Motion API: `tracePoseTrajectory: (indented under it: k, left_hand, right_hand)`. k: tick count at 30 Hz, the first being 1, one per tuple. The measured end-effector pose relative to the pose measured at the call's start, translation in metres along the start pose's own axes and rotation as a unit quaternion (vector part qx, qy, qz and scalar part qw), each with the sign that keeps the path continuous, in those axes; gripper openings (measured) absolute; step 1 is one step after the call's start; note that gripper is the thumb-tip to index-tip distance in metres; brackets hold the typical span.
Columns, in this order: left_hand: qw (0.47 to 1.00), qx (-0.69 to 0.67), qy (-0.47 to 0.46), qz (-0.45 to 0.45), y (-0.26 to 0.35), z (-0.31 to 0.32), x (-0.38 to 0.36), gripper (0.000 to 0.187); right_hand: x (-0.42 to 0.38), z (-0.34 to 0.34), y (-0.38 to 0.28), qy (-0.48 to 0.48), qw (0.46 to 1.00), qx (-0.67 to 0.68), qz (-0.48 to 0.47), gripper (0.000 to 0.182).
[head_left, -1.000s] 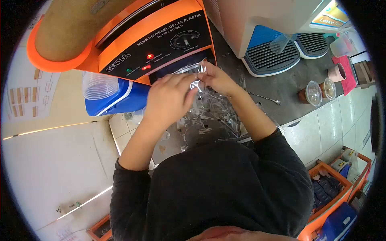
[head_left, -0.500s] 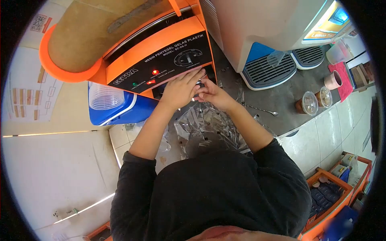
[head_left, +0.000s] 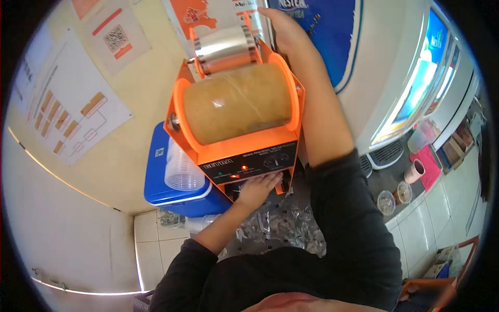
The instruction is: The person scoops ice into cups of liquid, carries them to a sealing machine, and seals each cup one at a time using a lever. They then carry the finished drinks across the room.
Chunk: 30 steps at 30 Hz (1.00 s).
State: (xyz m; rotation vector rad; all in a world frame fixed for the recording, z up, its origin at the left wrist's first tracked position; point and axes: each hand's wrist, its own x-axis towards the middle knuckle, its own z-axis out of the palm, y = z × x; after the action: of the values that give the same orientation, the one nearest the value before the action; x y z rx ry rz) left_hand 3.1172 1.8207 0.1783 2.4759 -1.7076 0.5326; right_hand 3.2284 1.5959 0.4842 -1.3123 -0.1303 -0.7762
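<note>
An orange cup sealing machine (head_left: 234,152) with a black control panel stands before me. A brown cardboard roll (head_left: 236,104) lies across its top, with a shiny film roll (head_left: 225,48) behind it. My left hand (head_left: 258,189) rests at the front opening below the panel, fingers stretched out along the machine's edge. My right hand (head_left: 288,32) reaches past the machine's right side to its upper back, near the film roll. Its fingers are mostly hidden, so whether they grip anything does not show. Crumpled clear plastic film (head_left: 278,226) covers the counter below my left hand.
Left of the machine, a stack of clear plastic cups (head_left: 184,169) sits on a blue cooler box (head_left: 161,156). A large drink dispenser (head_left: 379,62) stands to the right. Beyond it are filled cups (head_left: 386,202), a pink cup (head_left: 415,171) and a pink cloth (head_left: 429,164).
My right hand has left the front opening and stretched up to the machine's back. My left hand stays at the front. The view has tilted up, showing the rolls on top.
</note>
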Motion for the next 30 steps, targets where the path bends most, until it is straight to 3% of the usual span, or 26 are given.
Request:
tracePoseTrajectory:
  k: [2,7,8,10,12,14,15,21,24,27,30]
  left_hand:
    - [0.999,0.031,0.033,0.006,0.003,-0.002,-0.001,0.053]
    - [0.999,0.034,0.025,-0.008,0.006,-0.007,0.0,0.052]
    - [0.996,0.016,0.09,-0.003,0.004,0.004,0.001,0.048]
    - [0.997,0.005,0.081,-0.012,0.002,0.002,0.004,0.045]
    - [0.996,0.007,0.09,-0.013,0.004,0.009,0.001,0.044]
    - [0.998,-0.058,0.007,-0.038,0.003,-0.006,0.009,0.044]
    - [0.993,-0.096,-0.05,-0.051,0.009,-0.016,0.002,0.045]
    - [0.987,-0.148,0.036,-0.058,0.004,-0.022,0.0,0.049]
    - [0.986,-0.148,-0.025,-0.074,-0.004,-0.035,-0.004,0.049]
    - [0.989,-0.144,0.006,-0.036,-0.012,-0.028,-0.005,0.047]
    - [0.985,-0.163,-0.035,-0.04,-0.014,-0.028,-0.002,0.045]
  right_hand:
    - [0.021,0.016,0.005,-0.017,0.993,0.012,0.114,0.02]
    - [-0.101,-0.03,-0.018,-0.106,0.96,0.238,-0.1,0.01]
    - [-0.129,-0.03,-0.018,-0.057,0.961,0.239,-0.126,0.012]
    - [-0.178,-0.053,0.019,-0.034,0.948,0.184,-0.256,0.023]
    - [-0.233,-0.072,0.047,-0.011,0.935,0.017,-0.354,0.036]
    - [-0.229,-0.074,0.043,-0.125,0.891,0.074,-0.43,0.032]
    - [-0.232,-0.073,0.045,-0.124,0.895,0.079,-0.421,0.032]
    - [-0.225,-0.069,0.047,-0.114,0.89,0.103,-0.429,0.035]
    - [-0.224,-0.067,0.052,-0.095,0.885,0.111,-0.443,0.035]
    - [-0.216,-0.077,0.055,-0.149,0.859,0.093,-0.481,0.027]
    - [-0.217,-0.075,0.054,-0.138,0.862,0.098,-0.478,0.027]
